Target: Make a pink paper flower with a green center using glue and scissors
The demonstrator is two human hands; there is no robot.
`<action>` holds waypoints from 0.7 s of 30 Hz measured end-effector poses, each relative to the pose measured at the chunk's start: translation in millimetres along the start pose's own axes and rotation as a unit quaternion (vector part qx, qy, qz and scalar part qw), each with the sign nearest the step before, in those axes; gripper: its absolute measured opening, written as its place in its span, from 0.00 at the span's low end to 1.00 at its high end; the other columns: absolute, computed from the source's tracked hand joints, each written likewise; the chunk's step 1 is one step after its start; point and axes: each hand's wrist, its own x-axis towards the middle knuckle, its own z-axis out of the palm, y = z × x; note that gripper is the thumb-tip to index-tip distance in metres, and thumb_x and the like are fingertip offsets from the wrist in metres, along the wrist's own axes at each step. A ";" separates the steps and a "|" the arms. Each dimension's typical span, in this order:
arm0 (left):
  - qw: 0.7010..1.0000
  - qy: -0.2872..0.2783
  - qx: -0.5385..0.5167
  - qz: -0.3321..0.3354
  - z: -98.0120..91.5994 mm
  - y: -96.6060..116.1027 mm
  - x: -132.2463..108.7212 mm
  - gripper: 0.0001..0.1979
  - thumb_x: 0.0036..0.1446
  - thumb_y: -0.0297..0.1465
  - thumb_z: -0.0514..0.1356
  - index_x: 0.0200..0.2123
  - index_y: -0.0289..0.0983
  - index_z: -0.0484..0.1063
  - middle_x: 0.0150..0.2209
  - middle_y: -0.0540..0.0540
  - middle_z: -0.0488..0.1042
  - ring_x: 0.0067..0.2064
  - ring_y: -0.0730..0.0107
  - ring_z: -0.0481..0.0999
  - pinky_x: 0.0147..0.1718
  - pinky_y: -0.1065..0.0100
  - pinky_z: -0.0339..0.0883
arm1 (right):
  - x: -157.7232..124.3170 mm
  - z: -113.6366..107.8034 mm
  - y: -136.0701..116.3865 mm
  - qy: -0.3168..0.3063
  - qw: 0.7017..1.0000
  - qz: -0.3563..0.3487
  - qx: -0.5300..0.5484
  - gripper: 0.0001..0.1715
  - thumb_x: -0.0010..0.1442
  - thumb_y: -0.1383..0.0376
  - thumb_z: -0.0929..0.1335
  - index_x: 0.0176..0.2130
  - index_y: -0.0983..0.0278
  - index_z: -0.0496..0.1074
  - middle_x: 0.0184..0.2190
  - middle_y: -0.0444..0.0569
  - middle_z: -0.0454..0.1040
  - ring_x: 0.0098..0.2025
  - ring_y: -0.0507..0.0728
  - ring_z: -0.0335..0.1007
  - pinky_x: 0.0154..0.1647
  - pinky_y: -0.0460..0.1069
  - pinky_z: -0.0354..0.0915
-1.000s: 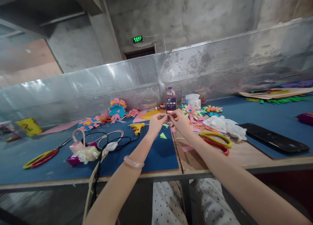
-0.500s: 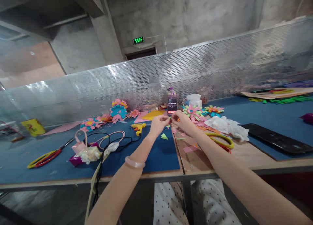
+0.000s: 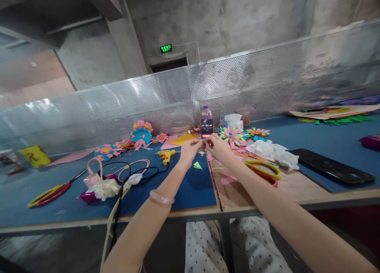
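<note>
My left hand (image 3: 190, 151) and my right hand (image 3: 219, 147) meet over the middle of the table, fingertips pinched almost together. Between them a small piece of green paper (image 3: 203, 140) shows, mostly hidden by the fingers. Just below lies a light-green paper scrap (image 3: 197, 165) on the blue surface. Left of my left hand rests a yellow glue gun (image 3: 166, 157). Under my right forearm, scissors with yellow and red handles (image 3: 265, 169) lie partly covered. Directly behind the hands, a phone with a lit timer (image 3: 207, 126) leans against a bottle (image 3: 206, 109).
Paper flowers (image 3: 142, 134) stand at the back left, and more paper flowers (image 3: 233, 135) at the back right. Crumpled white tissue (image 3: 274, 154) and a black phone (image 3: 332, 168) lie to the right. Cables (image 3: 118, 203), a purple-and-white bundle (image 3: 101, 189) and other scissors (image 3: 50, 194) occupy the left.
The orange bit seen at my right fingers is no longer visible, and green shows there. The whole view has shifted slightly; both hands stay together in the same spot.
</note>
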 end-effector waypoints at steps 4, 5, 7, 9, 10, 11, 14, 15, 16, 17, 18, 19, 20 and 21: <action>1.000 0.009 0.001 0.000 0.3 2.1 -1.3 0.10 0.40 0.29 0.67 0.28 0.28 0.75 0.27 0.41 0.78 0.29 0.66 0.77 0.40 0.59 0.71 | 1.3 1.7 2.1 0.003 1.000 0.007 -0.017 0.07 0.59 0.68 0.62 0.34 0.64 0.69 0.33 0.47 0.70 0.31 0.52 0.67 0.28 0.44 0.58; 1.000 0.012 0.001 0.000 0.7 2.5 -1.7 0.10 0.40 0.29 0.67 0.28 0.29 0.75 0.26 0.42 0.78 0.28 0.66 0.77 0.40 0.60 0.71 | 1.4 2.5 1.9 0.004 1.000 0.009 -0.024 0.07 0.59 0.68 0.62 0.34 0.64 0.69 0.33 0.47 0.70 0.32 0.52 0.67 0.27 0.44 0.58; 1.000 0.020 0.000 -0.001 1.9 2.9 -2.1 0.09 0.40 0.29 0.66 0.27 0.29 0.75 0.25 0.43 0.77 0.28 0.67 0.77 0.39 0.59 0.71 | 1.2 4.6 0.5 0.006 0.999 0.014 -0.039 0.07 0.59 0.68 0.62 0.34 0.64 0.69 0.34 0.48 0.71 0.33 0.53 0.67 0.26 0.45 0.57; 1.000 0.027 -0.002 0.000 3.5 2.7 -2.3 0.09 0.41 0.29 0.66 0.27 0.30 0.75 0.25 0.43 0.77 0.27 0.67 0.77 0.39 0.59 0.71 | 0.8 6.9 -1.3 0.009 0.998 0.018 -0.056 0.07 0.59 0.67 0.62 0.34 0.64 0.69 0.34 0.49 0.71 0.33 0.53 0.67 0.25 0.45 0.56; 1.000 0.029 -0.003 0.000 4.1 2.3 -2.2 0.08 0.41 0.29 0.66 0.27 0.30 0.75 0.25 0.43 0.77 0.27 0.67 0.77 0.39 0.59 0.71 | 0.6 7.9 -2.1 0.011 0.998 0.020 -0.065 0.08 0.59 0.67 0.61 0.34 0.65 0.69 0.34 0.49 0.71 0.33 0.53 0.67 0.25 0.45 0.55; 0.999 0.033 -0.003 0.001 4.6 1.9 -2.1 0.08 0.41 0.29 0.66 0.27 0.30 0.75 0.25 0.44 0.77 0.27 0.67 0.77 0.39 0.59 0.71 | 0.4 8.8 -2.7 0.012 0.997 0.021 -0.073 0.09 0.60 0.66 0.61 0.35 0.65 0.69 0.34 0.50 0.70 0.32 0.53 0.66 0.24 0.46 0.54; 0.999 0.042 -0.005 0.004 5.3 0.6 -1.7 0.07 0.40 0.28 0.66 0.25 0.30 0.75 0.23 0.45 0.76 0.26 0.67 0.76 0.39 0.59 0.71 | 0.0 9.8 -3.1 0.013 0.995 0.021 -0.094 0.10 0.61 0.65 0.60 0.35 0.65 0.69 0.33 0.50 0.70 0.31 0.53 0.65 0.22 0.46 0.51; 0.999 0.044 -0.006 0.006 5.3 0.2 -1.6 0.07 0.40 0.29 0.66 0.25 0.30 0.75 0.23 0.45 0.76 0.26 0.67 0.76 0.39 0.59 0.71 | 0.0 9.5 -2.8 0.012 0.995 0.018 -0.100 0.11 0.62 0.65 0.60 0.35 0.65 0.69 0.33 0.50 0.70 0.31 0.53 0.65 0.21 0.46 0.51; 0.999 0.045 -0.007 0.007 5.3 0.0 -1.6 0.08 0.40 0.29 0.66 0.25 0.30 0.75 0.23 0.45 0.76 0.27 0.67 0.76 0.39 0.59 0.71 | -0.1 8.9 -2.6 0.011 0.994 0.014 -0.104 0.11 0.62 0.65 0.59 0.35 0.65 0.69 0.33 0.50 0.70 0.32 0.53 0.65 0.21 0.46 0.51; 0.999 0.044 -0.009 0.007 5.3 -0.3 -1.6 0.08 0.40 0.29 0.66 0.25 0.30 0.75 0.23 0.45 0.76 0.27 0.67 0.76 0.39 0.59 0.71 | -0.2 8.2 -2.4 0.009 0.994 0.009 -0.109 0.11 0.62 0.65 0.59 0.35 0.65 0.69 0.33 0.50 0.70 0.33 0.54 0.65 0.22 0.46 0.51; 0.999 0.042 -0.012 0.007 5.4 -0.6 -1.6 0.09 0.40 0.30 0.66 0.26 0.30 0.75 0.24 0.44 0.77 0.27 0.67 0.77 0.39 0.58 0.71 | -0.3 7.5 -2.4 0.007 0.994 0.003 -0.112 0.11 0.62 0.66 0.59 0.34 0.65 0.69 0.33 0.50 0.70 0.34 0.54 0.65 0.22 0.46 0.52; 0.999 0.040 -0.015 0.007 5.5 -1.0 -1.5 0.09 0.40 0.30 0.66 0.26 0.30 0.75 0.24 0.44 0.77 0.28 0.66 0.77 0.39 0.58 0.71 | -0.6 6.8 -2.6 0.006 0.993 -0.003 -0.116 0.11 0.63 0.66 0.59 0.34 0.65 0.69 0.33 0.50 0.70 0.35 0.54 0.65 0.23 0.46 0.52; 0.999 0.040 -0.017 0.007 5.6 -1.5 -1.4 0.09 0.40 0.30 0.66 0.26 0.30 0.75 0.25 0.44 0.77 0.28 0.66 0.77 0.39 0.58 0.71 | -1.0 6.3 -3.1 0.005 0.993 -0.009 -0.120 0.12 0.63 0.66 0.59 0.34 0.65 0.69 0.33 0.51 0.70 0.36 0.54 0.65 0.24 0.46 0.52; 0.999 0.040 -0.020 0.006 5.6 -2.1 -1.3 0.09 0.40 0.30 0.66 0.26 0.30 0.75 0.25 0.43 0.77 0.28 0.66 0.77 0.39 0.58 0.71 | -1.5 6.2 -3.7 0.005 0.992 -0.014 -0.125 0.12 0.63 0.66 0.58 0.34 0.65 0.68 0.33 0.51 0.70 0.36 0.55 0.65 0.24 0.46 0.52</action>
